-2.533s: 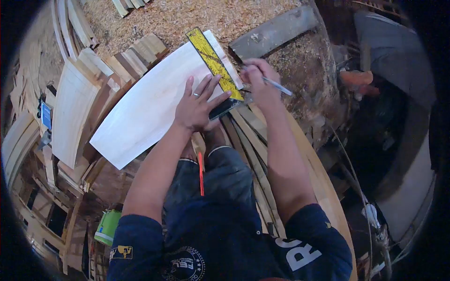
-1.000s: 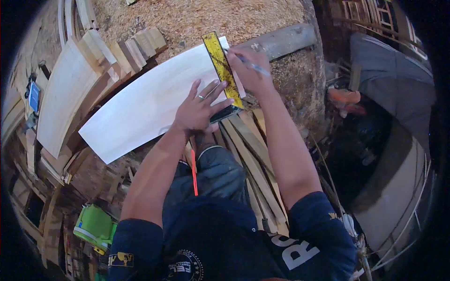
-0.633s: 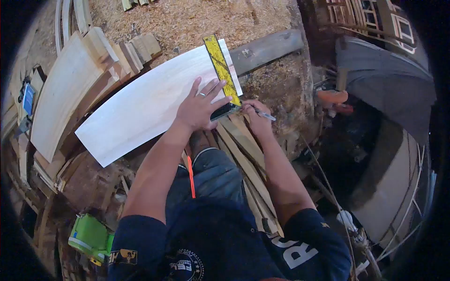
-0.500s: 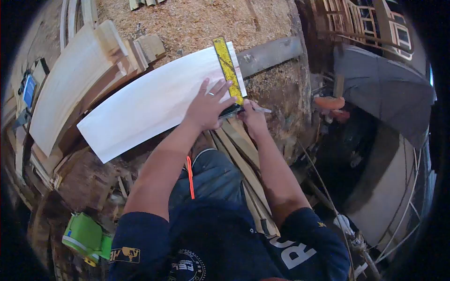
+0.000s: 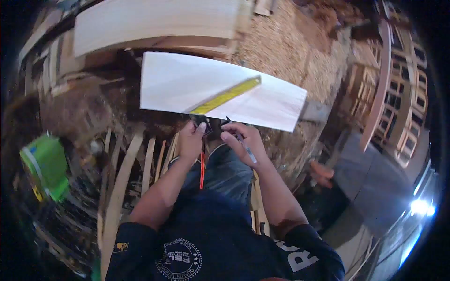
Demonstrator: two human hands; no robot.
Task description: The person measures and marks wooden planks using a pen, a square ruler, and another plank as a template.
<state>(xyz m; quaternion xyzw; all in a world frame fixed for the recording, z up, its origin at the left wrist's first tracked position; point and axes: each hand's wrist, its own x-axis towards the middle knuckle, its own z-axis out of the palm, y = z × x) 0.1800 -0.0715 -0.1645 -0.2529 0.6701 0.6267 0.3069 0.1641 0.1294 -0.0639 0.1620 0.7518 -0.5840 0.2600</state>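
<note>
A pale curved-edge board lies across the work surface in front of me. Over it, at a slant, rests the yellow blade of a try square. My left hand grips the square's black stock at the board's near edge, thumb on top. Just to the right, my right hand is closed around a pen. Its dark tip points toward the near edge and its clear end sticks out below the fingers. Whether the tip touches the board I cannot tell.
More curved boards are stacked beyond, beside wood shavings. A green case sits at the lower left near long wood strips. Wooden frames and a dark umbrella are on the right.
The square has turned from lying across the board's right end to a slant nearer its middle. My left hand has gone from pressing flat to gripping the stock. The view has rotated.
</note>
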